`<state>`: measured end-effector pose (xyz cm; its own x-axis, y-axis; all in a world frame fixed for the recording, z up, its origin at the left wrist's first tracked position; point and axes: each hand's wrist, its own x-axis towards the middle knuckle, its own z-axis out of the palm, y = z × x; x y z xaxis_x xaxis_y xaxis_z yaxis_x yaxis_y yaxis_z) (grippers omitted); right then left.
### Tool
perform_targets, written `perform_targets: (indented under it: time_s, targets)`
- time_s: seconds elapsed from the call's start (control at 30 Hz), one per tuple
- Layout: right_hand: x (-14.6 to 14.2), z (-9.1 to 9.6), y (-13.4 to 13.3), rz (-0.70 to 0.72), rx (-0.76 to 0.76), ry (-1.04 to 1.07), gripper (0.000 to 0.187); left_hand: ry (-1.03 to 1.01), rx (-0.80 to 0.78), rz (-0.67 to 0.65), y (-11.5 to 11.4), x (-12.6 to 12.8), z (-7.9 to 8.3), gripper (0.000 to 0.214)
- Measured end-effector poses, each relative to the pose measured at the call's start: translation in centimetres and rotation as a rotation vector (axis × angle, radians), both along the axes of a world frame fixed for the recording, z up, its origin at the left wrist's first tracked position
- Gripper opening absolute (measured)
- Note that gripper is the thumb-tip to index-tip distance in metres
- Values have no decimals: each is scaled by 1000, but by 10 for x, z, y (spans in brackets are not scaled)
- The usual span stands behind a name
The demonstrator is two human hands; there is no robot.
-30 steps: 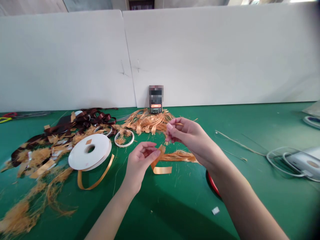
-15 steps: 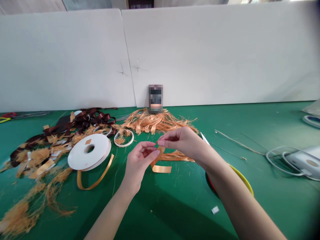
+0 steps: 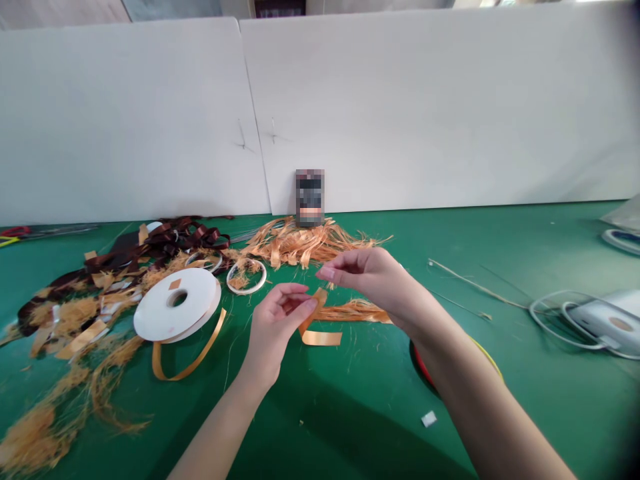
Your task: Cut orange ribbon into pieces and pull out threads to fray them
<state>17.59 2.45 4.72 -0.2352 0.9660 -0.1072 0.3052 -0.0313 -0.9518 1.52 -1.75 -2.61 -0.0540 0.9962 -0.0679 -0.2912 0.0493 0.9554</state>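
Observation:
My left hand (image 3: 276, 323) is closed on a short piece of orange ribbon (image 3: 320, 337), pinching its upper end while the rest loops down onto the green table (image 3: 350, 413). Just above and to the right, my right hand (image 3: 373, 277) is closed in a pinch near the ribbon's frayed end; what its fingertips hold is too fine to make out. A bundle of frayed orange threads (image 3: 356, 310) trails from the ribbon beneath my right hand.
A white ribbon spool (image 3: 177, 303) with a loose orange tail lies at left, amid brown ribbon (image 3: 175, 239) and orange scraps (image 3: 295, 243). A phone (image 3: 309, 197) leans on the white partition. A red and yellow ring (image 3: 425, 370) lies under my right forearm; cables (image 3: 560, 313) at right.
My right hand came down from above the orange scrap pile to the ribbon end at my left fingers, then lifted slightly away. My left hand has kept its hold and barely moved.

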Motion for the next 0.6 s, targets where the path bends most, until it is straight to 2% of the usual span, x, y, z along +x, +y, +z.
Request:
perform_targets:
  time_s: [0.17, 0.3, 0.43, 0.6]
  targets:
    - [-3, 4, -2, -61, -77, 181, 15, -5, -3, 2, 0, 0, 0, 22]
    - [-1, 6, -3, -61, -91, 239, 16, -3, -5, 9, 1, 0, -2, 23]
    - [0, 5, -3, -42, -71, 104, 22, -4, -9, 10, 0, -1, -2, 24]
    - [-1, -4, 0, 174, -102, -70, 23, -20, 5, -5, 1, 0, 1, 21]
